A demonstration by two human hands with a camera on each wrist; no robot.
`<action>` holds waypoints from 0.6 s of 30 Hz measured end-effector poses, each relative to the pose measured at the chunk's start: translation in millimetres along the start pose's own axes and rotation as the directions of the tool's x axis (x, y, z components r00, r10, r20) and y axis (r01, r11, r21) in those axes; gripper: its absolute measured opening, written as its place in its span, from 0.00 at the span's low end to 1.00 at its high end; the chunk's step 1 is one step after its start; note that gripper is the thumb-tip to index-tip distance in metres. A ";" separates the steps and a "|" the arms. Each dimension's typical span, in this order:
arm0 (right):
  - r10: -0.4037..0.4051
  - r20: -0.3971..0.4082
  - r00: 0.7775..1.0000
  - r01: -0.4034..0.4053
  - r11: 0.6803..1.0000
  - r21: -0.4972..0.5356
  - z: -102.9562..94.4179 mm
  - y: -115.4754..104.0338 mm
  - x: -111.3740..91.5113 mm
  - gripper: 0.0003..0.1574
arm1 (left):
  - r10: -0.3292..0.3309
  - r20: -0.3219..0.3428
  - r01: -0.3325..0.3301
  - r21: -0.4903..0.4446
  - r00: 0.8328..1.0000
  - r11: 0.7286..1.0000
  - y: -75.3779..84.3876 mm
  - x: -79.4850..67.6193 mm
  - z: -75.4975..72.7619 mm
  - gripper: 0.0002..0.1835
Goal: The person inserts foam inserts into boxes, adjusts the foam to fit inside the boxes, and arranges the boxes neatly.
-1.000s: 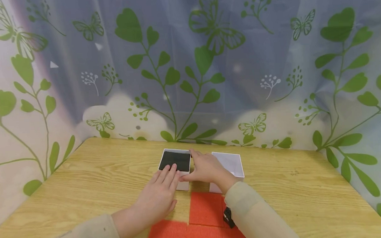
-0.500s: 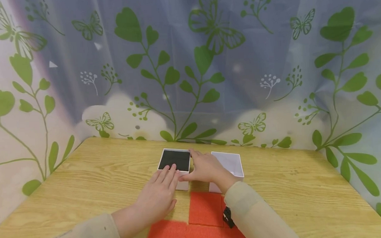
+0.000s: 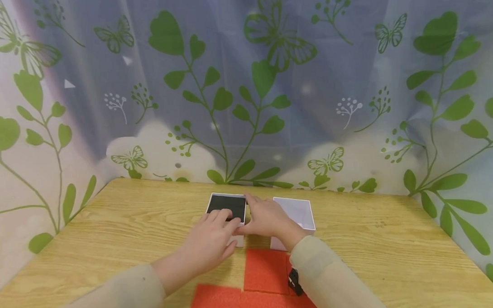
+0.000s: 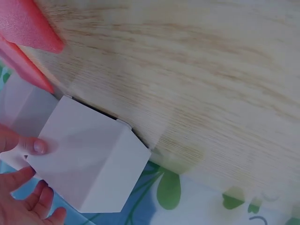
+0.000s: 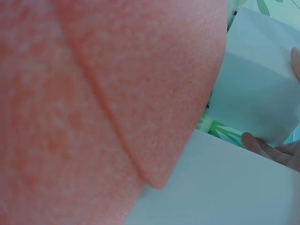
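Observation:
A white box (image 3: 235,241) with a flat black sheet (image 3: 223,203) inside stands at the table's middle. My right hand (image 3: 269,219) grips its right side, thumb at the front corner and fingers toward the back. My left hand (image 3: 208,239) lies over its front edge, bent fingers touching the sheet's near part; their tips are partly hidden. In the left wrist view, fingertips (image 4: 40,146) press the white box (image 4: 89,145). The right wrist view shows fingers (image 5: 269,151) against the box (image 5: 258,89).
A second open white box (image 3: 295,211) stands to the right. Red square pads (image 3: 267,271) lie nearer me on the wooden table (image 3: 376,258). A small black object (image 3: 294,281) sits by my right sleeve. Behind hangs a leaf-patterned curtain (image 3: 238,140).
My left hand's fingers, straight on the black sheet before, are now bent, and that hand has shifted slightly right. My right hand and both boxes stay in place.

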State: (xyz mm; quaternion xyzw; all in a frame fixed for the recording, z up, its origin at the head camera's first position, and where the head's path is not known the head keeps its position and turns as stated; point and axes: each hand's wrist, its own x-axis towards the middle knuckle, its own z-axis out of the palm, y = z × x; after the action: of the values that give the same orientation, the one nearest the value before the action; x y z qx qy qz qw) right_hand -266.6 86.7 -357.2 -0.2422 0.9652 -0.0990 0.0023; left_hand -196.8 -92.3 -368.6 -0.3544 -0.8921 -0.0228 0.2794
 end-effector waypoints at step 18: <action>0.001 -0.007 1.000 -0.001 1.000 0.005 1.4 0.6 0.4 0.71 | -0.036 0.020 0.037 -0.038 0.999 0.999 -6.6 3.4 4.7 0.16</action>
State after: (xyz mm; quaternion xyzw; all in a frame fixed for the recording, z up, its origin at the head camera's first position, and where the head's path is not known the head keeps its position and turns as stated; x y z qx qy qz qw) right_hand -267.2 86.7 -358.6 -0.2413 0.9651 -0.1020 -0.0002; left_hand -205.4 -94.0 -369.7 -0.3435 -0.9005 -0.0414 0.2633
